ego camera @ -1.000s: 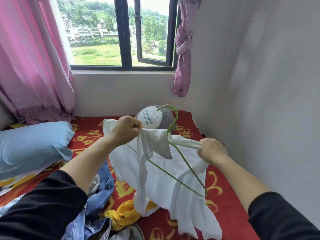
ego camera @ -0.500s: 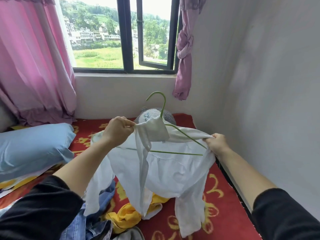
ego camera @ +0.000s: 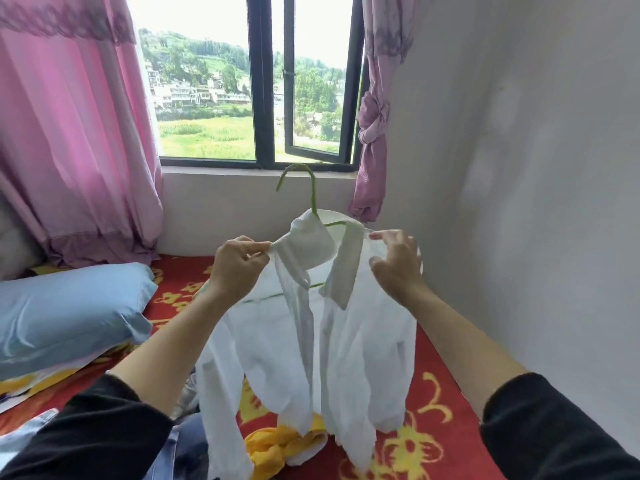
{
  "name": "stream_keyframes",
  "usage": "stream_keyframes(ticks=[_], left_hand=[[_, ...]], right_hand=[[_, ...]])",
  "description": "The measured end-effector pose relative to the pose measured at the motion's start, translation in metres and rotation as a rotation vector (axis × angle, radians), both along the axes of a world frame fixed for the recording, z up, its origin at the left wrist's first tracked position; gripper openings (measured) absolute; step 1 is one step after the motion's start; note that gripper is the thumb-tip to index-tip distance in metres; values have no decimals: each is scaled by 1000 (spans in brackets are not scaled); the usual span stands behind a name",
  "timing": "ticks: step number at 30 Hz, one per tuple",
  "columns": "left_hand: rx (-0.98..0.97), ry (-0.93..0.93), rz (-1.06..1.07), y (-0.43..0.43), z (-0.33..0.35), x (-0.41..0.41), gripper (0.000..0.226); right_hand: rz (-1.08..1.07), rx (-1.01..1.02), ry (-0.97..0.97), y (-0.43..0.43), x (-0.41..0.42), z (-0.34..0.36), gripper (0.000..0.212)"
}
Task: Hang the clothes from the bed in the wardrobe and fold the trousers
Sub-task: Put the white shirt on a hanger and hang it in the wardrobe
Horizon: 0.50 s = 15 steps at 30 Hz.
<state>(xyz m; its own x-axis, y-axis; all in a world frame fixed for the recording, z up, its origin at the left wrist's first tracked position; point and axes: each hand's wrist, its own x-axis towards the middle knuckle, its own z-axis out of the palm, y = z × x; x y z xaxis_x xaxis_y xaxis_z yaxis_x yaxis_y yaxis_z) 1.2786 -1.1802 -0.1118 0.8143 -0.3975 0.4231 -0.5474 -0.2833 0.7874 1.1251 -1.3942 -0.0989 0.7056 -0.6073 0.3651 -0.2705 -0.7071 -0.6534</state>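
Red bedcover [ego camera: 433, 427] with yellow flowers below me, window [ego camera: 263, 98] straight ahead, pink curtain [ego camera: 69, 133] on the left, plain wall [ego camera: 519, 168] on the right. I've got the white shirt [ego camera: 346, 358] up in the air over the bed, right in the middle of my view. It's draped on the green hanger [ego camera: 313, 192], with the hook standing upright above the collar against the sill. My left hand [ego camera: 239, 268] pinches the tip of the left collar flap between thumb and fingers, pulling it out sideways. My right hand [ego camera: 398, 261] is at the shirt's right shoulder, fingers half curled and spread over the fabric. I can't tell from here whether it actually grips the cloth or only touches it. The front hangs open, both sleeves dangling. Under the hem a yellow garment [ego camera: 273, 448] lies crumpled on the cover, with blue denim [ego camera: 187, 441] just beside it on the left. A blue pillow [ego camera: 62, 317] sits further left, near the curtain.
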Motion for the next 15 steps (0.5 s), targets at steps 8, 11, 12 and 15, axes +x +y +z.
stream_keyframes(ticks=[8, 11, 12, 15], left_hand=[[-229, -20, -9, 60, 65, -17, 39], [-202, -74, 24, 90, 88, -42, 38], [-193, -93, 47, 100, 93, -51, 40], [-150, -135, 160, 131, 100, -83, 37]], right_hand=[[-59, -581, -217, 19, 29, 58, 51], [64, -647, -300, 40, 36, 90, 29], [139, -614, -323, 48, 36, 97, 22], [266, -424, -447, 80, 34, 107, 30]])
